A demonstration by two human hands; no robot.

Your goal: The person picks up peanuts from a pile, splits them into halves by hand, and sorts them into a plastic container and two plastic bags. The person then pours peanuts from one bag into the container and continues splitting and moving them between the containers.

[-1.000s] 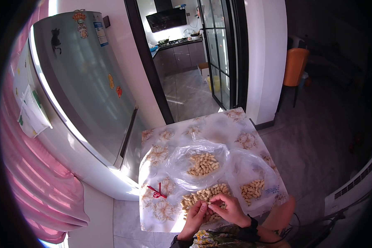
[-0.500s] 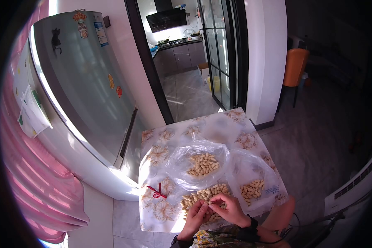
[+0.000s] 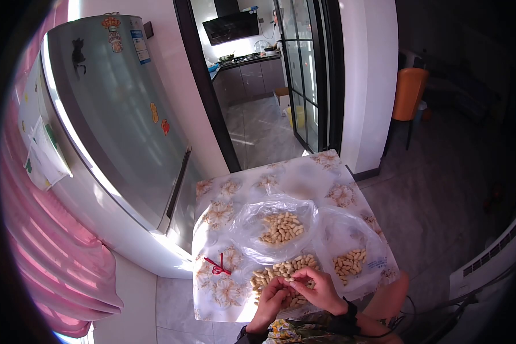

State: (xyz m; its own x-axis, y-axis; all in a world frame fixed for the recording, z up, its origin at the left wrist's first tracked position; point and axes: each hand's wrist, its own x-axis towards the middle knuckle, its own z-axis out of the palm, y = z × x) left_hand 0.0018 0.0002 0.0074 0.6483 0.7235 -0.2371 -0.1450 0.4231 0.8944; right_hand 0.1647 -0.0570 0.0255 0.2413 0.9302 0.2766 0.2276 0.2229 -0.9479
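Observation:
My left hand (image 3: 273, 297) and my right hand (image 3: 318, 289) meet over a large heap of peanuts (image 3: 264, 276) at the table's near edge. Thumb and fingers of my right hand pinch a peanut (image 3: 289, 280). The fingers of my left hand are curled close beside it; what they hold, if anything, is hidden. Beyond the heap, a clear plastic bag (image 3: 246, 221) lies spread with peanuts (image 3: 281, 228) in it. Another plastic bag (image 3: 341, 229), right of the heap, bears a smaller pile of peanuts (image 3: 350, 264).
A red ribbon (image 3: 217, 265) lies on the flowered tablecloth (image 3: 218, 212) at the left. The refrigerator (image 3: 114, 114) stands left of the table. Behind are a glass door (image 3: 304, 74) and a kitchen; an orange chair (image 3: 410, 94) stands at the right.
The fingers of my left hand have curled in slightly, and the peanut at my right fingertips shows more plainly. The bags and piles look unchanged.

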